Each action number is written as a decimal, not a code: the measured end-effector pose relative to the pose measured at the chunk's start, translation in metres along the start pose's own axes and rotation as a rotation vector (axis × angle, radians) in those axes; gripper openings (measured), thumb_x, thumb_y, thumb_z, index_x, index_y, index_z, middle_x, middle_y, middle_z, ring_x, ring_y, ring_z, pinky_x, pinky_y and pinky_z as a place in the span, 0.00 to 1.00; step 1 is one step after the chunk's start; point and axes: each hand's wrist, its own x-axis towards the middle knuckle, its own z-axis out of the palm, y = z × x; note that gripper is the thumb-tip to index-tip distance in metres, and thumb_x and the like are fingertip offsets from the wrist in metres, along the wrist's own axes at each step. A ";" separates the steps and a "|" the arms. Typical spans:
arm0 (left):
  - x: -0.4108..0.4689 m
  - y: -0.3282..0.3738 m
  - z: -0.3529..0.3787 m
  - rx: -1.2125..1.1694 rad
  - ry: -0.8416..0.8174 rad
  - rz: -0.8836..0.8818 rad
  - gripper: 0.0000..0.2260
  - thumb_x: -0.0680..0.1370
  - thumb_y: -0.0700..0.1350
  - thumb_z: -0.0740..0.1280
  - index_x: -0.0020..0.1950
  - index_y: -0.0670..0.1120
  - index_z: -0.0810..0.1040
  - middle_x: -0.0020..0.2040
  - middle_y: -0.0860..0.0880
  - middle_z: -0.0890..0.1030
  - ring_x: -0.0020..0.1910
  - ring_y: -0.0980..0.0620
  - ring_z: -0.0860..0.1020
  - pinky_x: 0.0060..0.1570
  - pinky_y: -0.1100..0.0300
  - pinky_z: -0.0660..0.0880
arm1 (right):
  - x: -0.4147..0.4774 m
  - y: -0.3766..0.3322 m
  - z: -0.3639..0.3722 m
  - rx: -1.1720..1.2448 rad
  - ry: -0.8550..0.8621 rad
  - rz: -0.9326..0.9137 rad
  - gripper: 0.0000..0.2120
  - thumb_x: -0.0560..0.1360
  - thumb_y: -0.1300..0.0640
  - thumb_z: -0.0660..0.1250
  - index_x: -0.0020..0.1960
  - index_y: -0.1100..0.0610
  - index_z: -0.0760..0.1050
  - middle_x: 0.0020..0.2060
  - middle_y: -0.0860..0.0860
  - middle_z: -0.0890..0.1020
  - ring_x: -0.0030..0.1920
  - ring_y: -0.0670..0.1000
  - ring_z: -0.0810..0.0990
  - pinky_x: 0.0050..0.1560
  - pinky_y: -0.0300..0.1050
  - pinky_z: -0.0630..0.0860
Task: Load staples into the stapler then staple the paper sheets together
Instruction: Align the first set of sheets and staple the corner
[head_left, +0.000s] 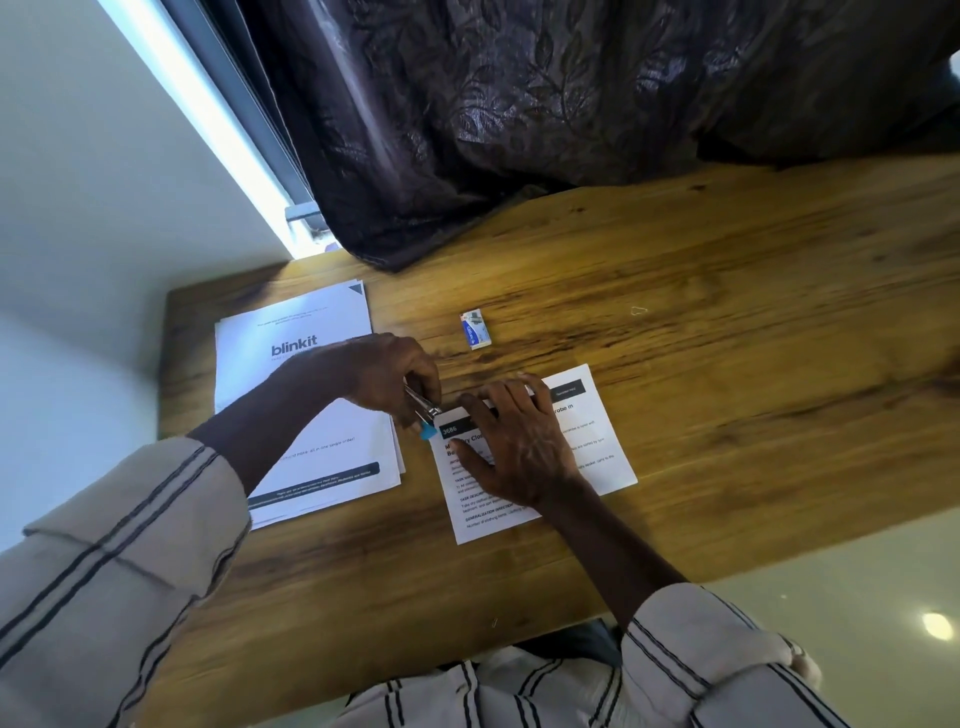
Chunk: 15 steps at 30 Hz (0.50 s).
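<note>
The left hand (379, 374) clamps a small blue-and-metal stapler (423, 413) at the printed white paper sheets' (597, 441) corner; the right hand (514, 441) presses them flat, fingers spread, on the wooden table (727, 312), bare rightward.

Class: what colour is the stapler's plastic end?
Light blue, on the stapler in the left hand; head view.

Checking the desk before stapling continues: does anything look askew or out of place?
Little stands out. A tiny bent bit of wire, possibly a loose staple, lies alone on the brown wooden table, right of the small blue-and-white staple box. The stack of white printed sheets is slightly fanned.
</note>
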 end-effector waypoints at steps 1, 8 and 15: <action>-0.007 -0.005 0.005 -0.034 0.069 0.000 0.17 0.70 0.52 0.82 0.57 0.54 0.84 0.50 0.60 0.84 0.49 0.60 0.81 0.51 0.57 0.80 | 0.000 -0.001 -0.001 -0.008 0.005 0.001 0.24 0.79 0.38 0.60 0.66 0.54 0.74 0.59 0.56 0.78 0.62 0.58 0.75 0.72 0.61 0.64; -0.052 -0.019 0.080 -0.092 0.734 -0.212 0.19 0.71 0.49 0.81 0.59 0.56 0.81 0.51 0.53 0.85 0.50 0.46 0.82 0.45 0.49 0.80 | -0.003 0.000 0.001 0.016 0.091 -0.012 0.16 0.80 0.51 0.63 0.64 0.56 0.76 0.58 0.55 0.79 0.61 0.57 0.77 0.73 0.59 0.65; -0.054 -0.013 0.122 -0.154 0.921 -0.308 0.18 0.73 0.44 0.79 0.62 0.50 0.82 0.54 0.47 0.86 0.52 0.42 0.79 0.48 0.48 0.78 | -0.009 0.001 -0.005 -0.028 0.132 0.007 0.12 0.78 0.56 0.66 0.60 0.55 0.79 0.52 0.54 0.80 0.56 0.56 0.77 0.66 0.60 0.71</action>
